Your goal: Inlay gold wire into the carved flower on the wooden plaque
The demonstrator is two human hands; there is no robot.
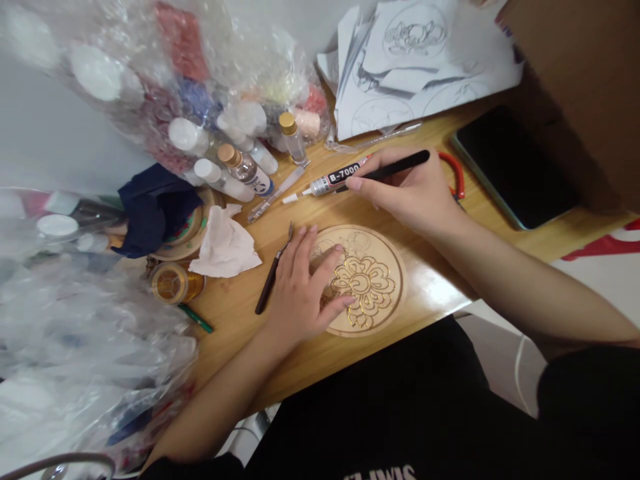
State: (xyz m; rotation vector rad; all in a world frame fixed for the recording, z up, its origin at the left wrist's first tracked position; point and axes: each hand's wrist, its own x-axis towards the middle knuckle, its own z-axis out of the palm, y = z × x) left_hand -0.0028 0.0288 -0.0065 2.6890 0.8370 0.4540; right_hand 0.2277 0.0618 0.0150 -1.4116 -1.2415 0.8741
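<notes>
My left hand (305,283) rests with spread fingers on the left part of a round wooden board (397,300), holding nothing. The board bears a flower pattern outlined in gold wire (361,283), with pencil lines near its top; my hand hides part of it. My right hand (413,193) is closed around black tweezers (397,165), above the far side of the board. Right by its fingertips is a B-7000 glue tube (333,179) with a white nozzle; whether the fingers touch it I cannot tell. A dark-handled tool (270,283) lies left of my left hand.
Small bottles (245,170) and plastic bags (240,53) crowd the back left. A crumpled tissue (225,243) and an amber spool (175,283) lie at left. Drawn paper sheets (380,113) are at the back; a phone (515,167), red-handled tool (456,175) and cardboard box (585,87) are at right.
</notes>
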